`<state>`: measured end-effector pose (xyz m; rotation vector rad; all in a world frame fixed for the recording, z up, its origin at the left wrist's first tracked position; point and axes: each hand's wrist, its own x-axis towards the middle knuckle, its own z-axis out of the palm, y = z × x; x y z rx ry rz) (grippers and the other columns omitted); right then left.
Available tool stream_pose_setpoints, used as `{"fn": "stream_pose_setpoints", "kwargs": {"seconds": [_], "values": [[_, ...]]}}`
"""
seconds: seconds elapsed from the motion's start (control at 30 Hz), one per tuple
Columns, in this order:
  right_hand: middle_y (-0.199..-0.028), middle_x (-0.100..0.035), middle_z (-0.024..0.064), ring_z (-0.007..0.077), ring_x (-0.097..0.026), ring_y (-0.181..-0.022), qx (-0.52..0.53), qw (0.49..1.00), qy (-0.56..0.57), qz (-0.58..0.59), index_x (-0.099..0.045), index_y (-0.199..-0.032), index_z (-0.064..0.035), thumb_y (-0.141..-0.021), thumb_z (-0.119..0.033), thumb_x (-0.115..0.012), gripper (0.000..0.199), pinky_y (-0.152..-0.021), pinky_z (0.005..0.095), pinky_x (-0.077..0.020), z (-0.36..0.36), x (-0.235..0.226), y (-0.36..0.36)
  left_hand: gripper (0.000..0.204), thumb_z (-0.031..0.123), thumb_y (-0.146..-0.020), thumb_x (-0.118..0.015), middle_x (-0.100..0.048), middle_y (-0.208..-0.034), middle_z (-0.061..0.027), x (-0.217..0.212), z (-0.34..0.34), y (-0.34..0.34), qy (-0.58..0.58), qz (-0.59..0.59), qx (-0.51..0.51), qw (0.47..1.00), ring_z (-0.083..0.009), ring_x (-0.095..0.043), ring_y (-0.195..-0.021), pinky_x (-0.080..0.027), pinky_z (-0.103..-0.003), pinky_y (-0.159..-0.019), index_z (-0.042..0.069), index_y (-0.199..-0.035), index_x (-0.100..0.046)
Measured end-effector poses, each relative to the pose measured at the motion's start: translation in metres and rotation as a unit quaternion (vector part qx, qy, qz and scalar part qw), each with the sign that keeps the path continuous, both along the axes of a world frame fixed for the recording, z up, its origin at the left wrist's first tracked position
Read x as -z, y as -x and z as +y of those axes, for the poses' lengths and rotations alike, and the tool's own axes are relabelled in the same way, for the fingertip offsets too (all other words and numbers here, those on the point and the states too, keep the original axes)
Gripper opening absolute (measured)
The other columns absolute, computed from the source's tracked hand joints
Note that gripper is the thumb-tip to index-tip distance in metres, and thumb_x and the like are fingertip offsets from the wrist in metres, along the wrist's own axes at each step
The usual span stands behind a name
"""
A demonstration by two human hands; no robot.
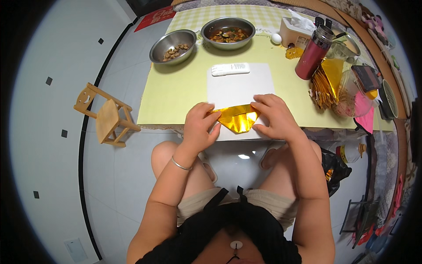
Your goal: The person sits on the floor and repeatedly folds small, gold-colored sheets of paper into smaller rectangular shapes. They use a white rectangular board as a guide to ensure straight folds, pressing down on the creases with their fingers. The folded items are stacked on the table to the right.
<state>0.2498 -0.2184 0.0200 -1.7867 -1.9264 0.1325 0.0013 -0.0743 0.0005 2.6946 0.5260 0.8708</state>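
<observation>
Between my hands, at the table's near edge, is a folded piece of shiny gold foil paper [239, 119] with a straight band along its far side and slanted lower corners. My left hand [202, 124] pinches its left end between thumb and fingers. At the right end, my right hand [276, 115] grips the foil the same way, fingers on the far edge and thumb below. Beneath the foil lies a white sheet [239, 92], partly hidden by it and my hands. A white flat plastic case [231, 69] rests on the sheet's far part.
Two metal bowls stand at the back, one with nuts [176, 53], one with soupy food [227, 34]. On the right are a red thermos [311, 57], a stack of gold foil pieces [324, 90], a tissue box [295, 33] and a phone [367, 78]. A small wooden chair [108, 115] stands left.
</observation>
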Motion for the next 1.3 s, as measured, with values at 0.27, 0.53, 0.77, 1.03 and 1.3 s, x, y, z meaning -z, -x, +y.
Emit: {"fn": "stream_pose_setpoints", "kwargs": {"seconds": [0.27,0.53,0.77,1.03,1.3], "values": [[-0.156,-0.045,0.0122,0.0291,-0.039,-0.147,-0.071,0.995,0.036,-0.053,-0.05,-0.147,-0.0087,-0.085,-0.02,-0.072,0.066,-0.124,0.0474,-0.0258,0.006,0.02,0.013,0.052,-0.002,-0.08,-0.061,-0.062,-0.137,-0.0156,0.018,-0.011,-0.014,-0.058,0.054,0.112,0.991,-0.0335,-0.057,-0.131,-0.045,-0.048,-0.11,0.002,-0.132,-0.061],[-0.13,-0.065,0.0131,0.0323,-0.06,-0.124,-0.033,0.995,-0.085,0.034,-0.064,-0.127,-0.0067,-0.083,-0.007,-0.07,0.044,-0.107,0.0437,-0.0464,0.013,0.039,0.006,0.041,-0.004,-0.077,-0.066,-0.071,-0.118,-0.0184,0.012,-0.009,-0.015,0.018,-0.061,0.032,0.997,-0.0349,-0.067,-0.116,-0.053,-0.043,-0.101,0.0,-0.118,-0.069],[-0.085,-0.071,0.0076,0.0183,-0.067,-0.074,0.126,0.933,-0.111,0.319,-0.065,-0.099,-0.0007,-0.089,-0.002,-0.069,0.01,-0.068,0.0336,-0.054,0.027,0.027,0.003,0.008,-0.002,-0.088,-0.069,-0.074,-0.092,-0.0072,0.021,0.007,-0.009,0.302,-0.18,-0.129,0.927,-0.0181,-0.07,-0.079,-0.056,-0.029,-0.072,0.0,-0.094,-0.074],[-0.087,-0.069,0.0031,0.0054,-0.06,-0.062,0.073,0.788,-0.18,0.584,-0.064,-0.104,-0.0005,-0.094,0.001,-0.068,0.011,-0.054,0.0196,-0.0502,0.029,0.016,0.022,0.009,0.0,-0.096,-0.063,-0.067,-0.084,-0.0057,0.018,0.018,-0.008,0.525,-0.331,-0.04,0.783,-0.0134,-0.067,-0.065,-0.053,-0.024,-0.058,0.001,-0.105,-0.061],[-0.092,-0.073,0.0072,0.0093,-0.066,-0.064,0.044,0.813,-0.228,0.534,-0.074,-0.107,0.0011,-0.093,0.001,-0.067,0.015,-0.058,0.0211,-0.0536,0.024,0.015,0.028,0.012,0.001,-0.096,-0.064,-0.068,-0.087,-0.0073,0.026,0.023,0.0,0.59,-0.384,-0.001,0.71,-0.0137,-0.066,-0.065,-0.055,-0.024,-0.06,-0.001,-0.108,-0.064]]}}
